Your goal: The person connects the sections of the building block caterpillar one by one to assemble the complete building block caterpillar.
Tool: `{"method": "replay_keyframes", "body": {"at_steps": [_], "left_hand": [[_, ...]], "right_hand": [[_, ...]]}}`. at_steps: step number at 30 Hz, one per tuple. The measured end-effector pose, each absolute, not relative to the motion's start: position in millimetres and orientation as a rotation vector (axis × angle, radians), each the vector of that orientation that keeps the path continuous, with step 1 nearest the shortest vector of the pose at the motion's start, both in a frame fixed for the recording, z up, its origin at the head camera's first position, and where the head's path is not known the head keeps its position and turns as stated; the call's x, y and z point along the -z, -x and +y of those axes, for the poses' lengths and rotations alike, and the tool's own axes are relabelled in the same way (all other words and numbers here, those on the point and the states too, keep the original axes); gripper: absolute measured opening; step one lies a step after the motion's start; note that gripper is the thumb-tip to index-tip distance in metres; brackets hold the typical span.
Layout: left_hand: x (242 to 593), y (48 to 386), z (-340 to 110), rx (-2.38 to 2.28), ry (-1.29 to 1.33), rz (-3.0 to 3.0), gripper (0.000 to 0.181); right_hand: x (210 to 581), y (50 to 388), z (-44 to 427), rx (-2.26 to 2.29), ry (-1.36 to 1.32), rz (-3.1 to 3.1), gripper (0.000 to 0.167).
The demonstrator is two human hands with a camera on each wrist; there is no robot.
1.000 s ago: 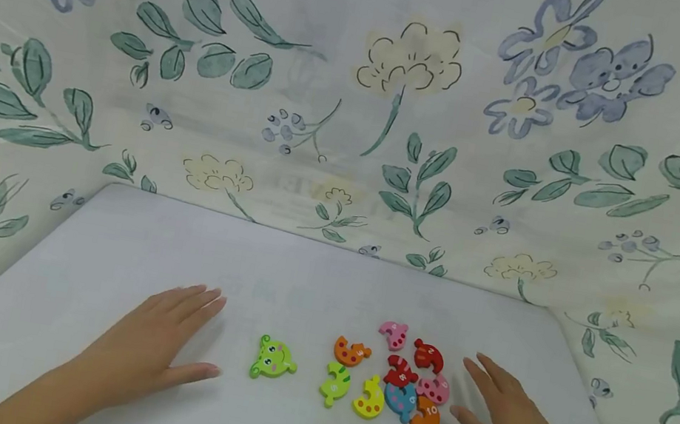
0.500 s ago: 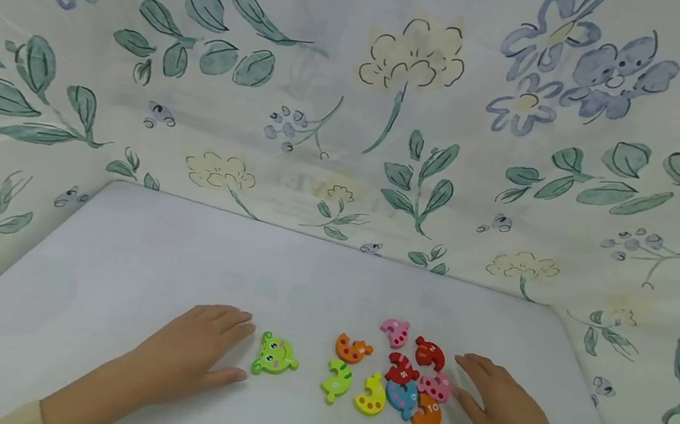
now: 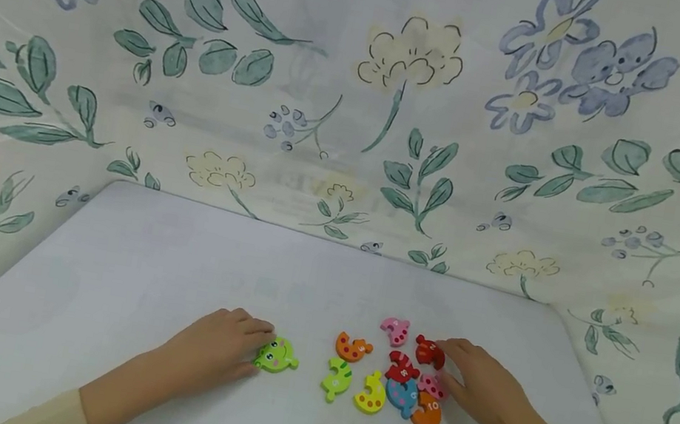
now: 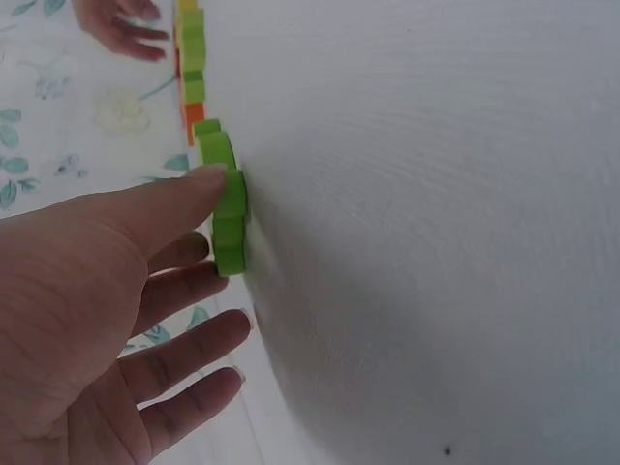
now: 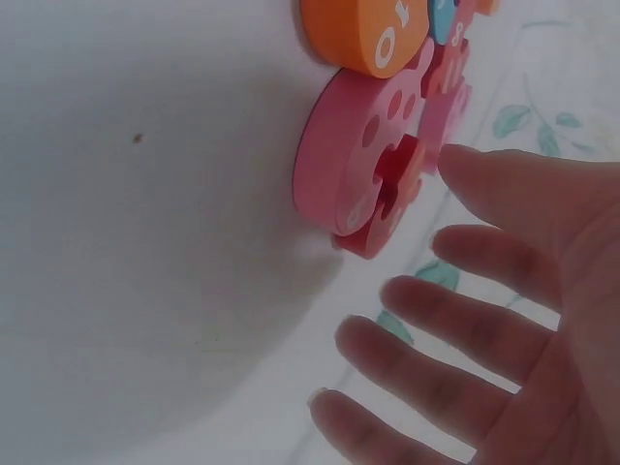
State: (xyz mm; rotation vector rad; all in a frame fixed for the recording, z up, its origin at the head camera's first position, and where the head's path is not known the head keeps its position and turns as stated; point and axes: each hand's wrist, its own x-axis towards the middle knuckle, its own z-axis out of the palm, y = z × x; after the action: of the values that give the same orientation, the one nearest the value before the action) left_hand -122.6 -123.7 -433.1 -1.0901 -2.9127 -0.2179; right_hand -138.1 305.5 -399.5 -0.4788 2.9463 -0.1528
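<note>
Toward twelve o'clock in the head view stretches a pale cloth (image 3: 319,133) printed with blue flowers and green leaves, beyond a smooth white tabletop (image 3: 171,251). At seven o'clock the left hand (image 3: 217,347) sets thumb and fingers about a piece; whether they grip it, I cannot tell. At four o'clock the right hand (image 3: 480,382) is released, fingers loosely spread. The left hand's thing, a flat bright-green smiling head-shaped piece (image 3: 278,356), lies on the tabletop between six and seven. Five o'clock holds smaller curved pieces, among them an orange one numbered 10 (image 3: 428,413) and, just beside the right fingertips, a red arched one (image 3: 430,352).
</note>
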Motion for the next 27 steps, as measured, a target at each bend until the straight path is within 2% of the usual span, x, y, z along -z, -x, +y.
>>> {"method": "replay_keyframes", "body": {"at_steps": [11,27], "left_hand": [[437,123,-119,0.237,1.081,-2.894,0.046],[438,115,-119,0.219,1.055,-2.844,0.042]], "right_hand": [[403,156,290,0.071,0.566,2.888,0.046],[399,166,285,0.01,0.508,2.81,0.049]]}}
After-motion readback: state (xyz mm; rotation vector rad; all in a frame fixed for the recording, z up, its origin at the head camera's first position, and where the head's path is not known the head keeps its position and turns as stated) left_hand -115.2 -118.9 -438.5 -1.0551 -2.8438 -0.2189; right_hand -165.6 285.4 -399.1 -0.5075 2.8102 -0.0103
